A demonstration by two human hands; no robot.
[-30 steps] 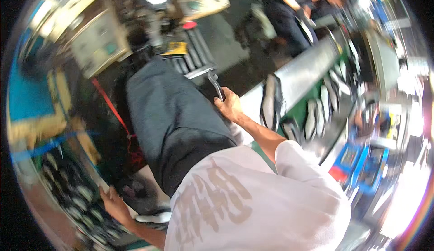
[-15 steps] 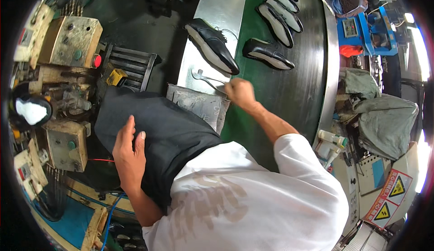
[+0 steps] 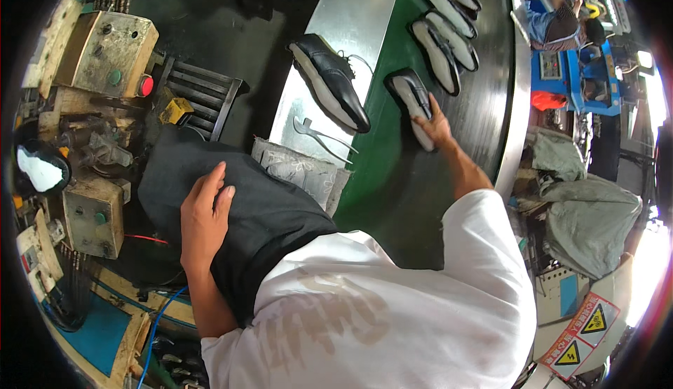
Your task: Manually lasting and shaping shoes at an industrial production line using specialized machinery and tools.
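On the green and dark conveyor belt, my right hand [image 3: 439, 128] grips a black shoe [image 3: 409, 99], fingers and thumb about its near part; the pale sole side shows. Another black shoe [image 3: 328, 83], laced and lying on its side, rests on the shiny metal ledge to the left. Metal pincers [image 3: 317, 135] lie by that shoe with their handles spread, touched by neither hand. My left hand [image 3: 205, 215] hovers over my dark trousers, fingers stretched and thumb apart, holding nothing.
Several black shoes [image 3: 449, 28] lie farther up the belt. A grey patterned cloth pad [image 3: 298, 172] sits at the ledge's near end. At left stands a machine with a control box [image 3: 109, 56] and red button [image 3: 146, 85]. Across the belt, a person [image 3: 554, 21] is beside blue equipment.
My right hand has let go of the pincers, leaving them on the ledge, and moved right to the shoe on the belt. That shoe now points more toward me.
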